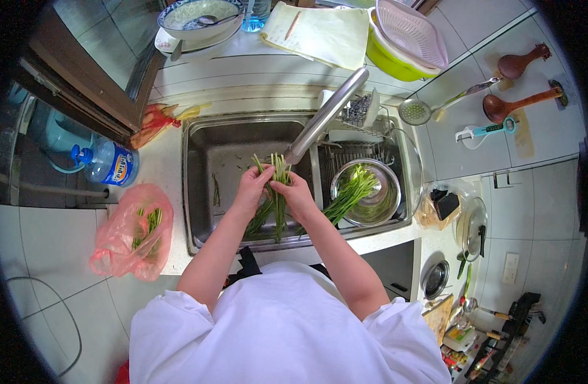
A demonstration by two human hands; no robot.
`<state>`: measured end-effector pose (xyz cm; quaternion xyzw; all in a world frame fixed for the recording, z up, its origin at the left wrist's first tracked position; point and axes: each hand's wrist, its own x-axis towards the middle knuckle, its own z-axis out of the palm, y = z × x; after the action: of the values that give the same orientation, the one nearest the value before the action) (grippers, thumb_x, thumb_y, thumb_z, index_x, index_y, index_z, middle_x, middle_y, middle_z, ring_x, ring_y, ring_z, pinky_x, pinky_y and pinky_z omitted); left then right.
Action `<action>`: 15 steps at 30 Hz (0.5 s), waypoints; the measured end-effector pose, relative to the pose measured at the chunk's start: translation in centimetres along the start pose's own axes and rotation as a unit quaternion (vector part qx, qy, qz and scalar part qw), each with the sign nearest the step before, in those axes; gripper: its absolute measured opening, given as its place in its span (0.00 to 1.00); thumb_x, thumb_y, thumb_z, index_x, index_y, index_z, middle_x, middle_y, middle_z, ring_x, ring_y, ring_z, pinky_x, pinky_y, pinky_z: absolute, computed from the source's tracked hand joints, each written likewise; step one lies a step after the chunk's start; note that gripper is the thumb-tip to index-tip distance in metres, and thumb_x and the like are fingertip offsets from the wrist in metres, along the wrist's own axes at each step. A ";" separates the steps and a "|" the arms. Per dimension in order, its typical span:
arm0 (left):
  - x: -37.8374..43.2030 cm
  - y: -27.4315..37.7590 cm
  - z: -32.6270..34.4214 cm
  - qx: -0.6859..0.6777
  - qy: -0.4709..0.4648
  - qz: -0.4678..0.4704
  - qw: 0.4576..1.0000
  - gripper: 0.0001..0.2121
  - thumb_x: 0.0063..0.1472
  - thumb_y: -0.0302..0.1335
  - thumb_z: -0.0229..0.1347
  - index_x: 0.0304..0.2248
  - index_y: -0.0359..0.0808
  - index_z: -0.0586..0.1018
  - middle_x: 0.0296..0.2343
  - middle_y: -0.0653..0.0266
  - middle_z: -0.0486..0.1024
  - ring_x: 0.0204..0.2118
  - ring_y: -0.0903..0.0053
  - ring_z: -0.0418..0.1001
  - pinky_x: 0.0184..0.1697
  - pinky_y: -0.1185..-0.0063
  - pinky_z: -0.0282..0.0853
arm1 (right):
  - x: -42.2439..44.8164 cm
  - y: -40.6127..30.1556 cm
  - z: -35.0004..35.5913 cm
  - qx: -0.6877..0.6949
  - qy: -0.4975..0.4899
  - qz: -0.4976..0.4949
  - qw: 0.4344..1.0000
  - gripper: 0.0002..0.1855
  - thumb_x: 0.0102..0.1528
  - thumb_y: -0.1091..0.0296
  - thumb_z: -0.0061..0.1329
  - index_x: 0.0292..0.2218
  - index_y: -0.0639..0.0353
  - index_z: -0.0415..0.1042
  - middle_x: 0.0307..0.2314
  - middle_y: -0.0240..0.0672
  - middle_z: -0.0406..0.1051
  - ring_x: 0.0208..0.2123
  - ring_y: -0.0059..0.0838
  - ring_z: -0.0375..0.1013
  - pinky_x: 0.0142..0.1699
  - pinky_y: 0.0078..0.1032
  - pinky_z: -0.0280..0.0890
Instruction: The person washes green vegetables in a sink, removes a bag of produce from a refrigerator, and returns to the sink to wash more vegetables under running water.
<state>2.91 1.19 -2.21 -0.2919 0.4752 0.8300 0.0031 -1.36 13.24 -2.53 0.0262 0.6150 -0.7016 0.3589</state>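
Observation:
Over the left basin of a stainless steel sink point(207, 144), my left hand point(251, 189) grips some thin green vegetable stalks point(279, 211). My right hand point(294, 194) holds the same bunch from the other side, close beside the left. Pale cut ends point up past my fingers, and the darker green ends hang down into the basin. Just behind my hands, the tip of the metal faucet point(330, 115) reaches the stalks. Another bunch of green stalks point(349, 192) rests across a shiny steel bowl point(387, 209) in the right basin. Loose green bits point(216, 189) lie on the left basin's floor.
A pink plastic bag point(131, 249) with green stalks sits left of the sink, near a large water bottle point(112, 163). A wire dish rack point(385, 120) stands behind the steel bowl. Ladles point(510, 105) and a skimmer point(415, 112) hang on the right wall.

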 end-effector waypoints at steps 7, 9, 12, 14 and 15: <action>-0.2 0.5 0.3 -0.060 0.039 -0.007 0.997 0.07 0.59 0.31 0.46 0.32 0.37 0.72 0.26 0.69 0.73 0.25 0.84 0.69 0.25 0.84 0.64 | -0.1 -0.3 0.0 0.030 0.016 -0.007 0.999 0.10 0.51 0.77 0.45 0.38 0.62 0.67 0.31 0.31 0.69 0.31 0.20 0.68 0.38 0.20 0.63; -0.2 0.4 0.5 -0.079 0.033 -0.009 0.996 0.07 0.59 0.32 0.46 0.32 0.38 0.71 0.27 0.69 0.72 0.26 0.83 0.69 0.27 0.84 0.62 | -0.1 -0.2 0.0 0.055 0.006 -0.032 0.998 0.08 0.51 0.77 0.45 0.36 0.62 0.67 0.30 0.31 0.69 0.31 0.21 0.68 0.39 0.20 0.63; -0.3 0.2 0.5 -0.090 0.055 -0.008 0.994 0.06 0.59 0.32 0.46 0.33 0.39 0.68 0.27 0.69 0.71 0.26 0.84 0.67 0.27 0.84 0.59 | 0.0 -0.1 -0.2 0.038 0.027 -0.015 0.999 0.08 0.50 0.77 0.46 0.35 0.63 0.67 0.29 0.31 0.70 0.30 0.20 0.68 0.37 0.20 0.63; 0.0 -0.4 0.3 -0.081 0.083 -0.004 0.993 0.05 0.59 0.31 0.47 0.33 0.39 0.67 0.26 0.70 0.70 0.24 0.84 0.65 0.26 0.84 0.58 | 0.1 -0.4 -0.3 0.028 0.033 -0.023 0.999 0.08 0.50 0.77 0.47 0.34 0.63 0.67 0.28 0.31 0.70 0.29 0.20 0.68 0.36 0.19 0.63; 0.4 -0.7 0.0 -0.065 0.055 0.021 0.996 0.05 0.59 0.30 0.48 0.33 0.39 0.68 0.25 0.71 0.69 0.22 0.85 0.63 0.25 0.84 0.56 | 0.2 -0.6 -0.1 0.017 0.037 -0.031 0.999 0.08 0.49 0.76 0.48 0.34 0.63 0.67 0.27 0.30 0.70 0.28 0.20 0.68 0.35 0.19 0.63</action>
<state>2.81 1.47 -2.94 -0.3265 0.4254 0.8420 -0.0594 -1.90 13.27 -2.12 0.0395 0.6161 -0.7215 0.3136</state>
